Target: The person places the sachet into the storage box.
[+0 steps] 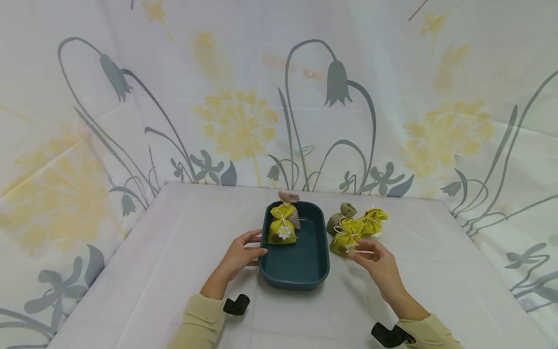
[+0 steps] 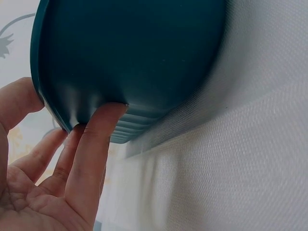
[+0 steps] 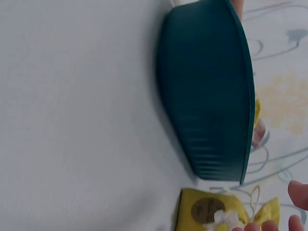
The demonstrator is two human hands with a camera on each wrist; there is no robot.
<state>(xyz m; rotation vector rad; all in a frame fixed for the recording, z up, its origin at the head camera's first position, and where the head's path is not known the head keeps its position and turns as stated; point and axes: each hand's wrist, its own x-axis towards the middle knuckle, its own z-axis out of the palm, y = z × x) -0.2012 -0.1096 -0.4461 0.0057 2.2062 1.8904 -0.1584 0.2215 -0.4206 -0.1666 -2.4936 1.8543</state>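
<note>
My left hand [image 1: 239, 254] holds the left side of a dark teal tray [image 1: 296, 269], thumb at the rim and fingers against the outer wall [image 2: 130, 57]. Inside, toward the far left, sit a yellow-green drawstring pouch [image 1: 275, 236] with a white flower and, behind it, a dusty pink pouch [image 1: 296, 219]. Right of the tray, my right hand [image 1: 380, 269] is at a second yellow-green pouch [image 1: 340, 244], fingertips by its white flower. In the right wrist view thumb and fingers [image 3: 299, 195] stand apart beside that pouch's neck.
Behind the nearer pouch on the right are an olive-grey pouch [image 1: 333, 223] and another yellow-green pouch [image 1: 371, 224]. A white cloth [image 1: 174, 276] covers the table. A flower-printed curtain [image 1: 253, 72] rises along the back and sides.
</note>
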